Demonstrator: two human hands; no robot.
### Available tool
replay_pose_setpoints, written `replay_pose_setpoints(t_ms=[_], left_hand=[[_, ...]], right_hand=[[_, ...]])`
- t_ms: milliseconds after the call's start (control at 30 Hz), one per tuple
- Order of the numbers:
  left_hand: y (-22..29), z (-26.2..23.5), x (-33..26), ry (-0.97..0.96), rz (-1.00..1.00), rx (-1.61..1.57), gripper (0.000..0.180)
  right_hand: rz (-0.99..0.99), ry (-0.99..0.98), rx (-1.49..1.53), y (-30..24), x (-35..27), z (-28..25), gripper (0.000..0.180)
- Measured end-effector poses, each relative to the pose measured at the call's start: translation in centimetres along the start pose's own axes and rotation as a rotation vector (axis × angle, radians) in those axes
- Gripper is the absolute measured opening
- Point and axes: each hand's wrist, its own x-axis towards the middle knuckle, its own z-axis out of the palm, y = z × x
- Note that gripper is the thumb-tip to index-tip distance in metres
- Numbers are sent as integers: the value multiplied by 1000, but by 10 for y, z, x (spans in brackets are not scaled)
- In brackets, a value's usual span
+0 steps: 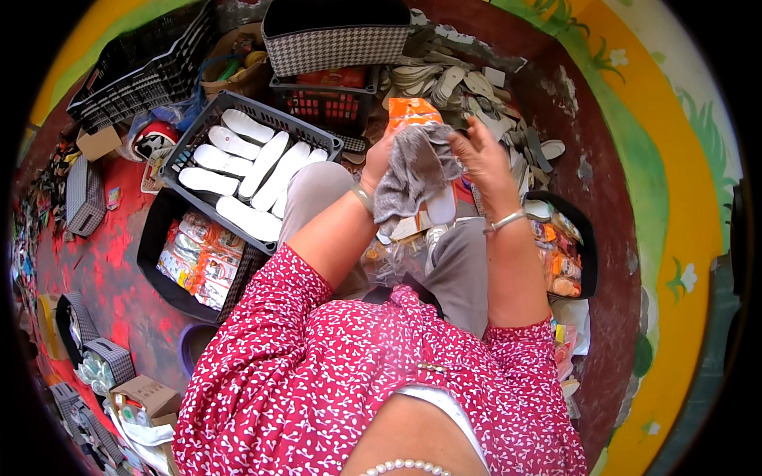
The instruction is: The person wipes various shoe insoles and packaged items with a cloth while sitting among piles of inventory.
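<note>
Both my hands are raised above my lap. My left hand (378, 165) is closed around the edge of a grey cloth (417, 170), which hangs in loose folds; most of its fingers are behind the cloth. An orange packet (414, 112) sticks up just above the cloth, apparently in the same hand. Beside the cloth's right edge is my right hand (484, 163), its fingers apart and slightly bent, the fingertips touching or very close to the fabric. Below the cloth, a pale insole (441, 208) and some clear plastic wrapping (394, 260) show between my legs.
A grey crate (186, 143) of white insoles stands at my left, by a dark bin (155, 266) of packaged goods. Another dark bin (589, 238) with orange packets is at my right. Loose insoles (444, 79) are piled ahead near the wall. A houndstooth box (337, 49) tops another crate (321, 103).
</note>
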Motion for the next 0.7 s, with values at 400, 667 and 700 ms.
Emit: replay_pose_setpoints(t_ms=[400, 667, 700], left_hand=[[-15, 17, -3, -61, 297, 879, 30], [-13, 24, -6, 99, -82, 587, 29], [-15, 22, -6, 84, -39, 595, 29]], right_hand=[[438, -162, 661, 46, -14, 4, 29], [353, -122, 661, 53, -19, -12, 24], [352, -146, 676, 54, -18, -12, 25]])
